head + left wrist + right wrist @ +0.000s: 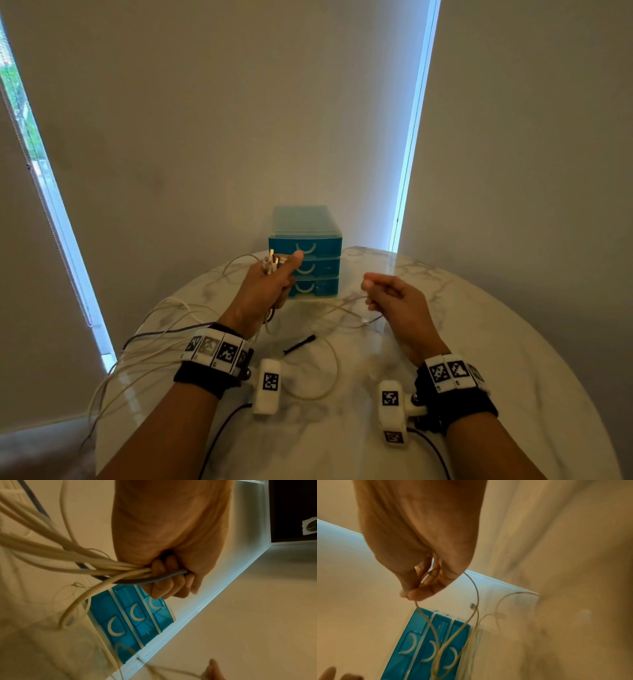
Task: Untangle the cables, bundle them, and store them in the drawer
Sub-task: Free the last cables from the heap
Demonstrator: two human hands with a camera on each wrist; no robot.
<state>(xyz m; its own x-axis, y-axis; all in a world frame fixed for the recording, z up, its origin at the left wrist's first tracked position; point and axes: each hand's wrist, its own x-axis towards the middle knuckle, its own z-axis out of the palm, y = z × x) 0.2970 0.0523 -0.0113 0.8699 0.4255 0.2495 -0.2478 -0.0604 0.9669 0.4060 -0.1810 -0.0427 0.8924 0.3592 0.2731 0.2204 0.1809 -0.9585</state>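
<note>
My left hand (pixel 274 277) (pixel 169 577) grips a bunch of white cables (pixel 51 557) and one grey cable (pixel 154 580), their plug ends (pixel 272 262) sticking up above the fist. The bunch trails off the table's left edge. My right hand (pixel 383 291) (pixel 419 588) pinches a thin white cable (pixel 476 592) between thumb and fingers; it loops down to the table. A blue three-drawer box (pixel 305 253) (pixel 130 616) (pixel 426 649) stands behind both hands, all drawers closed.
A round marble table (pixel 479 359) carries everything. A loose white loop (pixel 329 370) and a black cable end (pixel 301 344) lie between my wrists. Grey blinds hang behind, with bright window strips (pixel 411 137) at the left and right.
</note>
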